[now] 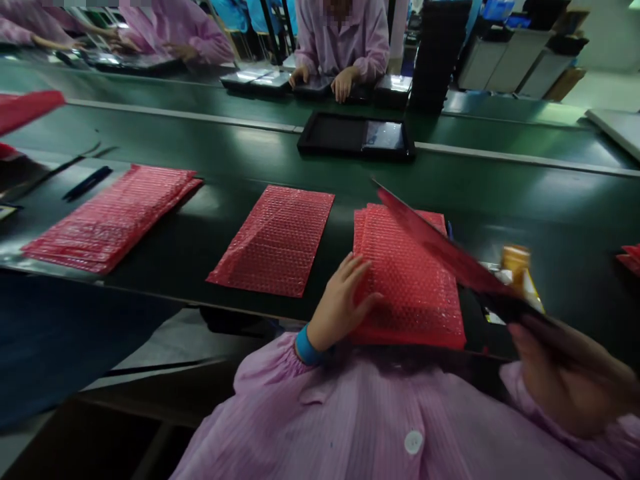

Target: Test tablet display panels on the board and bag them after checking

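Note:
My left hand (343, 303), a blue band at its wrist, has its fingers spread at the left edge of a stack of red bubble-wrap bags (405, 280). Whether it presses on the top bag I cannot tell. At the right, my right hand (575, 377) is closed on the near end of a red bubble-wrap bag (445, 257), held tilted and almost edge-on above the stack. Its near part looks dark and blurred, and I cannot see what is inside. A single red bubble-wrap bag (280, 240) lies flat to the left of the stack.
Further left lies a pile of red bubble-wrap bags (110, 220) beside a dark pen-like item (89, 183). A black tray (333, 137) with a glossy panel sits ahead. An amber roll (515, 263) stands at right. Across the bench, a person's hands (344, 81) rest among flat devices.

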`<state>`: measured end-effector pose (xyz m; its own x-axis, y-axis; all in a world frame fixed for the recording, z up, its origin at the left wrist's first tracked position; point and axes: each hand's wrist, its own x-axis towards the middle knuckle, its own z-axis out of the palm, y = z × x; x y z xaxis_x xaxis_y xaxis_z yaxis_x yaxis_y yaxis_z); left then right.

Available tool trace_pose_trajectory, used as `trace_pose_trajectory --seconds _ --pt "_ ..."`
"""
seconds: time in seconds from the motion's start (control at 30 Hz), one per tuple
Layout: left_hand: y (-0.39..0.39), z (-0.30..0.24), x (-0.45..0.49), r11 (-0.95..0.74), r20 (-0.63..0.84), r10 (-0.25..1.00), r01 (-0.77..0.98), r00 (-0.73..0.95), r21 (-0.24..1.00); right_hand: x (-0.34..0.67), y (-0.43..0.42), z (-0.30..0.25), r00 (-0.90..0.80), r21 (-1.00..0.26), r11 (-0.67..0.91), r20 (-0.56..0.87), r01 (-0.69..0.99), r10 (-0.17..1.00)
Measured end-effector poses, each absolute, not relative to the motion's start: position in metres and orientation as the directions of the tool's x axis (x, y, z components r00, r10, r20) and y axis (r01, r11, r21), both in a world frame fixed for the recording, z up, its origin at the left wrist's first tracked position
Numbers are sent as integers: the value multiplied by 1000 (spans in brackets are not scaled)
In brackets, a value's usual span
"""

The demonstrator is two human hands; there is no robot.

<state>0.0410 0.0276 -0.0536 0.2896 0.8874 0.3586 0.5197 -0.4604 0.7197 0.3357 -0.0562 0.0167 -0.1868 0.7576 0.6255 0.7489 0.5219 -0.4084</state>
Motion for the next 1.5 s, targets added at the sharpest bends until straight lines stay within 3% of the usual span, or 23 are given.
trace_pose_trajectory --seconds 0.07,0.13,0.2,0.27,0.4,0.47,0.53,0.63,0.77,0.97,1.03,1.1,1.17,1.23,1.27,1.33,1.4,1.43,1.5 --pt "24 -61 42 -444 273 894 609 357 658 324 -37 16 -491 -145 680 587 718 644" --pt "22 -64 44 -421 236 903 639 358 644 309 -19 4 -588 48 676 542 736 601" --pt "21 -64 44 -414 239 908 640 345 647 297 -9 -15 -627 151 651 493 744 603" --pt "21 -60 43 -412 275 910 619 310 669 290 -5 -29 -664 157 672 423 724 617" --pt "25 -39 45 -385 337 922 513 189 767 289 -7 -25 -635 -124 720 388 682 668" --pt "32 -25 51 -290 219 952 408 213 865 287 -4 -14 -558 -321 654 347 685 754" --pt "45 -14 60 -111 1 948 327 319 939 282 2 -5 -493 -494 494 144 716 858" --pt "66 -6 77 107 -253 858 326 447 939 270 17 0 -438 -600 235 -216 765 873" --pt "85 -11 91 128 -271 827 304 492 944 263 33 -1 -424 -661 95 -357 744 832" --pt "90 -23 88 126 -203 810 175 550 977 262 28 -6 -476 -692 145 -314 707 821" --pt "91 -25 86 156 -209 796 141 569 978 263 27 -2 -503 -643 226 -285 731 816" --pt "92 -26 85 178 -209 789 111 578 978 270 36 8 -485 -562 323 -164 762 859" --pt "93 -29 84 185 -196 794 79 575 980 285 57 18 -338 -455 331 69 827 939" --pt "95 -32 84 160 -160 823 49 544 986 304 88 20 -65 -346 174 303 922 951" --pt "96 -34 83 135 -136 846 39 515 990 314 103 16 54 -282 44 331 958 942" --pt "98 -36 83 58 -71 904 44 422 997 332 129 2 219 -143 -192 205 971 954" --pt "99 -37 82 -41 13 948 80 318 996 346 144 -14 188 -65 -187 1 980 982" --pt "100 -38 82 -84 54 960 98 275 992 351 146 -20 160 -66 -162 -35 984 986" --pt "100 -37 83 -128 99 969 116 227 985 359 141 -20 102 -189 -78 121 979 987"
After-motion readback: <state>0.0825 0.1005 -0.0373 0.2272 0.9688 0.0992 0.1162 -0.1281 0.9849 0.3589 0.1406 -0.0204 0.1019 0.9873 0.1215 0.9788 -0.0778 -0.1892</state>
